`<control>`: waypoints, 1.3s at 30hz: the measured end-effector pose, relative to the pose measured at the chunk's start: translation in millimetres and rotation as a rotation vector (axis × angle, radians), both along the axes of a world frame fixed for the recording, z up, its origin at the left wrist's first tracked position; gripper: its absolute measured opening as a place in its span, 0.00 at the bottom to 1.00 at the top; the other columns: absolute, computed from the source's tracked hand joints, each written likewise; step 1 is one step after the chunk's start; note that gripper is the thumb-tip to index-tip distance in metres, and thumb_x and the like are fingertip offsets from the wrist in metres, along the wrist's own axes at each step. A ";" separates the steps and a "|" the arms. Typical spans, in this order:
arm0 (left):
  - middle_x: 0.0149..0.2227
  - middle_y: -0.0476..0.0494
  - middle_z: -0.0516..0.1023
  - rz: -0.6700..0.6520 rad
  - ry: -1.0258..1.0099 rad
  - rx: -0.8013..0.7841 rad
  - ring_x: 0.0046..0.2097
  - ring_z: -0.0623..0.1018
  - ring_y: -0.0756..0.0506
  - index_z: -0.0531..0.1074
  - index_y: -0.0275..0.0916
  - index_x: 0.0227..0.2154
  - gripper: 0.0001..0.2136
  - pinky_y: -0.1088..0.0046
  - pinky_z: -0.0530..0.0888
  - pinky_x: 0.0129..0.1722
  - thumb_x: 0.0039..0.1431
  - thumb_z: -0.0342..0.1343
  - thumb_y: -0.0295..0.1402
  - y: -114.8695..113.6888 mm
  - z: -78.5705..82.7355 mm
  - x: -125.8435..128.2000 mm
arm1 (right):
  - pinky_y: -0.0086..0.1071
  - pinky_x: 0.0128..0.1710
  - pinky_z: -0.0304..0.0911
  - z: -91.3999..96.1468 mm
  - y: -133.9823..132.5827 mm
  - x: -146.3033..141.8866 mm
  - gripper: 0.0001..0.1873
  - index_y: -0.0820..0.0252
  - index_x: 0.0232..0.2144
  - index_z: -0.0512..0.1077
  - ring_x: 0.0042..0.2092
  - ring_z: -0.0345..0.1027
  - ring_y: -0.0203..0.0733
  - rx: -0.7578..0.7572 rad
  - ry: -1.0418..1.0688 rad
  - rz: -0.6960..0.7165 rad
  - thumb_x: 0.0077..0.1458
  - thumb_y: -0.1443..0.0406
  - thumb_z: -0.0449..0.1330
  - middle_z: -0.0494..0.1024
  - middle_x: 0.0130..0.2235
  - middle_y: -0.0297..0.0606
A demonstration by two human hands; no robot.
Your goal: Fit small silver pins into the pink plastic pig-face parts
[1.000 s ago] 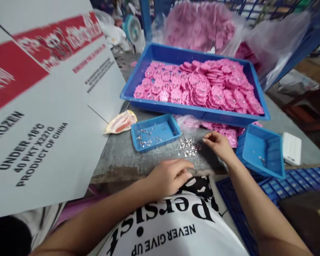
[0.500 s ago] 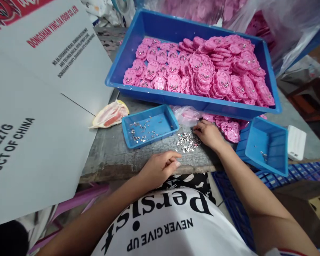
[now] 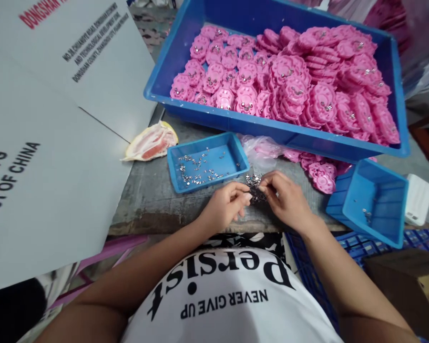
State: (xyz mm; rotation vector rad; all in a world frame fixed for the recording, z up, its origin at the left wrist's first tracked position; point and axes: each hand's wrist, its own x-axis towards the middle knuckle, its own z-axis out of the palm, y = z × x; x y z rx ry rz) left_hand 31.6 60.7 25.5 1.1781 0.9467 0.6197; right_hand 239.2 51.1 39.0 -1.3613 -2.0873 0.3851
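My left hand (image 3: pixel 226 205) and my right hand (image 3: pixel 285 197) meet over a small heap of shiny metal bits (image 3: pixel 253 181) on the grey table (image 3: pixel 150 200). Both hands have their fingers curled in a pinch at the heap; what they pinch is too small to name. Just behind the heap sits a small blue tray (image 3: pixel 207 162) with more scattered metal bits. A large blue tray (image 3: pixel 271 128) farther back is piled with pink flower-shaped plastic discs (image 3: pixel 289 81). Several pink discs (image 3: pixel 318 171) lie loose on the table beneath it.
A big white cardboard sheet with printed lettering (image 3: pixel 50 143) covers the left side. A piece of fruit peel (image 3: pixel 150 143) lies beside it. Another small blue tray (image 3: pixel 372 200) tilts at the table's right edge, next to a white block (image 3: pixel 420 197). A crumpled clear bag (image 3: pixel 260 150) lies behind the heap.
Both hands have moved together onto the heap of metal bits; the left came forward from the table's edge, the right drew back from the bag. The view has tilted downward.
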 end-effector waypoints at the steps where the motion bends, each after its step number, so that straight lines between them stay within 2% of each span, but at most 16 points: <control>1: 0.31 0.49 0.75 0.010 -0.030 -0.037 0.23 0.74 0.52 0.70 0.37 0.41 0.14 0.77 0.67 0.19 0.62 0.57 0.44 2.3 0.3 2.7 | 0.35 0.38 0.64 1.9 -4.4 -6.2 0.06 0.56 0.36 0.67 0.37 0.70 0.43 0.018 -0.024 0.029 0.68 0.68 0.54 0.76 0.36 0.40; 5: 0.24 0.53 0.71 -0.027 -0.063 -0.120 0.18 0.69 0.55 0.66 0.39 0.30 0.12 0.79 0.61 0.15 0.63 0.54 0.42 4.4 1.4 4.3 | 0.38 0.39 0.65 -2.2 -13.4 -19.3 0.08 0.55 0.36 0.68 0.39 0.70 0.46 0.034 -0.114 0.048 0.69 0.69 0.52 0.76 0.37 0.42; 9: 0.23 0.55 0.70 -0.060 -0.013 -0.098 0.18 0.68 0.56 0.65 0.40 0.30 0.09 0.80 0.60 0.16 0.64 0.52 0.38 0.2 5.8 -4.0 | 0.38 0.40 0.66 -8.1 -13.3 -22.4 0.08 0.54 0.38 0.68 0.40 0.71 0.46 0.020 -0.057 0.082 0.68 0.69 0.52 0.76 0.37 0.42; 13: 0.22 0.55 0.69 -0.084 0.023 -0.074 0.20 0.68 0.57 0.65 0.39 0.27 0.06 0.82 0.61 0.19 0.60 0.52 0.30 0.0 16.4 -13.1 | 0.36 0.37 0.67 -3.3 -10.9 -26.7 0.08 0.54 0.38 0.68 0.38 0.72 0.43 -0.027 0.030 0.139 0.67 0.70 0.52 0.76 0.36 0.39; 15: 0.22 0.55 0.69 -0.055 -0.065 -0.204 0.19 0.68 0.57 0.65 0.39 0.27 0.04 0.82 0.60 0.18 0.57 0.51 0.28 1.5 20.7 -17.3 | 0.35 0.39 0.68 0.8 -9.6 -29.0 0.06 0.53 0.39 0.69 0.39 0.74 0.43 -0.075 0.093 0.169 0.67 0.69 0.54 0.77 0.38 0.39; 19: 0.20 0.55 0.69 -0.043 -0.332 -0.518 0.16 0.67 0.55 0.64 0.40 0.28 0.04 0.80 0.55 0.13 0.55 0.53 0.31 3.5 22.7 -26.7 | 0.36 0.42 0.70 6.3 -7.2 -34.5 0.05 0.52 0.41 0.72 0.41 0.76 0.43 -0.122 0.206 0.234 0.66 0.69 0.60 0.79 0.39 0.37; 22: 0.19 0.54 0.68 -0.096 -0.446 -0.601 0.16 0.67 0.54 0.63 0.41 0.28 0.06 0.79 0.54 0.12 0.55 0.55 0.34 3.0 22.4 -33.2 | 0.36 0.40 0.70 7.9 -5.5 -41.1 0.06 0.51 0.38 0.74 0.39 0.76 0.41 -0.140 0.301 0.247 0.65 0.69 0.60 0.79 0.37 0.36; 24: 0.19 0.54 0.69 -0.118 -0.448 -0.604 0.16 0.67 0.54 0.64 0.40 0.29 0.07 0.80 0.54 0.12 0.58 0.55 0.36 2.0 23.9 -36.5 | 0.36 0.39 0.69 8.2 -5.2 -44.7 0.05 0.52 0.36 0.75 0.37 0.75 0.41 -0.195 0.382 0.205 0.65 0.68 0.61 0.79 0.35 0.36; 26: 0.19 0.54 0.70 -0.146 -0.367 -0.552 0.16 0.68 0.54 0.67 0.40 0.32 0.08 0.80 0.55 0.13 0.61 0.54 0.38 1.2 27.5 -40.0 | 0.36 0.38 0.69 7.6 -6.1 -45.6 0.05 0.52 0.33 0.75 0.36 0.74 0.42 -0.286 0.495 0.132 0.64 0.65 0.63 0.78 0.34 0.36; 28: 0.20 0.53 0.72 -0.139 -0.229 -0.408 0.17 0.68 0.55 0.69 0.39 0.34 0.08 0.81 0.57 0.14 0.63 0.53 0.38 1.7 32.5 -45.7 | 0.35 0.37 0.68 5.8 -8.6 -43.2 0.07 0.53 0.31 0.75 0.36 0.72 0.42 -0.379 0.621 0.063 0.62 0.62 0.65 0.77 0.33 0.36; 31: 0.23 0.54 0.73 -0.032 -0.022 -0.077 0.20 0.69 0.56 0.71 0.38 0.34 0.06 0.81 0.64 0.20 0.63 0.55 0.35 7.2 40.7 -60.4 | 0.33 0.34 0.65 0.8 -15.5 -38.6 0.11 0.55 0.28 0.74 0.34 0.70 0.41 -0.499 0.738 0.017 0.61 0.59 0.67 0.75 0.29 0.36; 33: 0.24 0.54 0.73 0.072 0.055 0.084 0.21 0.70 0.56 0.71 0.37 0.34 0.06 0.80 0.66 0.22 0.63 0.55 0.35 14.3 45.7 -72.8 | 0.32 0.31 0.63 -4.2 -21.6 -39.8 0.15 0.56 0.26 0.73 0.31 0.67 0.40 -0.596 0.748 0.014 0.60 0.56 0.67 0.72 0.27 0.35; 37: 0.24 0.54 0.74 0.308 0.059 0.171 0.20 0.70 0.56 0.71 0.38 0.38 0.06 0.80 0.64 0.20 0.63 0.55 0.35 31.6 54.2 -92.1 | 0.31 0.29 0.60 -17.6 -32.4 -55.4 0.21 0.57 0.26 0.69 0.29 0.62 0.37 -0.768 0.704 0.053 0.59 0.49 0.65 0.70 0.28 0.33; 39: 0.25 0.54 0.74 0.377 0.059 0.214 0.21 0.71 0.55 0.72 0.38 0.38 0.07 0.80 0.64 0.20 0.62 0.57 0.36 37.9 56.7 -96.3 | 0.31 0.31 0.61 -23.9 -35.6 -62.9 0.22 0.57 0.26 0.69 0.30 0.62 0.37 -0.804 0.673 0.087 0.60 0.47 0.64 0.70 0.28 0.33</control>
